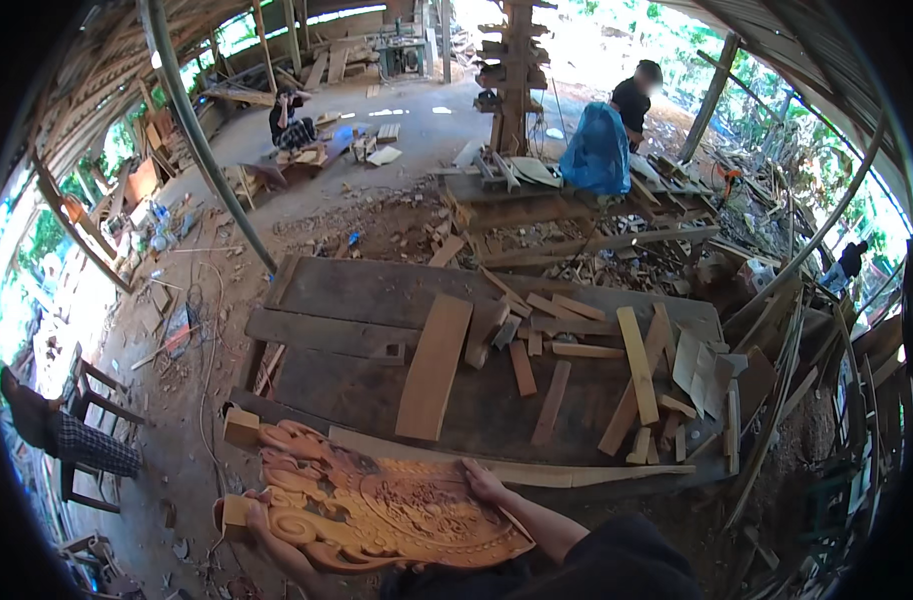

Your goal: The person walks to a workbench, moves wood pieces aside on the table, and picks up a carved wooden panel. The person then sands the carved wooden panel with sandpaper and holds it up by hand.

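Holding carved panel [407,508], left grip [265,528] partly hidden.

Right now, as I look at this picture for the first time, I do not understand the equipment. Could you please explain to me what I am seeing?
There is no robot here: you see a person's own two bare hands. The only picture comes from a wide fisheye camera worn on the head, looking down, so straight edges bend near the rim. The left hand holds a carved wooden panel near one of its square block ends, and the right hand holds its far edge. Beyond the panel is a worktable; on it lie a wide plank, a pale yellow strip and many smaller wood offcuts.
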Action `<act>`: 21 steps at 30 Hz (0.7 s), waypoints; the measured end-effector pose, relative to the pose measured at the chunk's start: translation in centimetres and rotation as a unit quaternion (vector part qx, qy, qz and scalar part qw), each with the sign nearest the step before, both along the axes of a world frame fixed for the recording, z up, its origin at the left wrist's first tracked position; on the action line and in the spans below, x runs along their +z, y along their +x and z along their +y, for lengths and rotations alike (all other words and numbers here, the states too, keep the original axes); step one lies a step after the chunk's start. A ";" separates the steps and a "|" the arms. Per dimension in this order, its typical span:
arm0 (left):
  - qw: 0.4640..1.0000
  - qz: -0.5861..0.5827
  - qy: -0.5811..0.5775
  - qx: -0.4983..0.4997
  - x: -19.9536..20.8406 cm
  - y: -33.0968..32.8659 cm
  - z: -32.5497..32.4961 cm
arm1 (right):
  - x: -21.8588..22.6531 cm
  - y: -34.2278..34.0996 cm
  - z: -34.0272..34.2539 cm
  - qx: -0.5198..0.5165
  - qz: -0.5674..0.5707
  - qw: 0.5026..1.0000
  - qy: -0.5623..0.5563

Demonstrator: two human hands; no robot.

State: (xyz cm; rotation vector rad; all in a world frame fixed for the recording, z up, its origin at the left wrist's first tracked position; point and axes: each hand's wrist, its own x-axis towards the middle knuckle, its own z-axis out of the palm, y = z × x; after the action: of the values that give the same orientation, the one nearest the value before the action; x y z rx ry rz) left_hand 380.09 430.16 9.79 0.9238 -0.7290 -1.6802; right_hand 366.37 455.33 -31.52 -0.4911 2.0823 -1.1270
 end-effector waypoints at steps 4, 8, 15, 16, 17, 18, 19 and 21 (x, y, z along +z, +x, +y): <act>0.987 -0.083 -0.134 -0.001 1.0 -0.8 1.0 | 1.8 -1.3 -2.1 0.002 0.008 0.997 0.074; 0.985 -0.066 -0.157 0.011 2.8 -2.0 3.5 | 3.6 -1.5 -3.3 -0.005 0.032 0.989 0.143; 0.995 -0.062 -0.078 -0.005 3.5 -2.2 3.4 | 5.5 0.9 1.1 0.043 0.016 0.988 0.147; 0.994 -0.065 -0.083 0.006 3.5 -2.2 3.3 | 5.9 1.6 2.2 0.056 0.018 0.988 0.141; 0.994 -0.067 -0.087 0.017 3.5 -2.3 3.2 | 6.1 1.9 2.9 0.077 0.011 0.983 0.169; 0.994 -0.067 -0.086 0.016 3.6 -2.4 3.2 | 6.2 2.0 3.1 0.068 0.021 0.988 0.136; 0.992 -0.082 -0.098 0.016 3.7 -2.5 3.3 | 6.2 1.9 3.2 0.067 0.017 0.988 0.141; 0.989 -0.098 -0.112 0.014 4.1 -2.7 3.7 | 5.9 1.5 2.6 0.065 0.011 0.987 0.144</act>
State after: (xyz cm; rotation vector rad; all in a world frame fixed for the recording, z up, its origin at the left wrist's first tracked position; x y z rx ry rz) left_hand 377.38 433.83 13.87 0.9416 -1.0103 -1.4621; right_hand 367.86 457.90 -25.61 -0.4912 2.1532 -0.7333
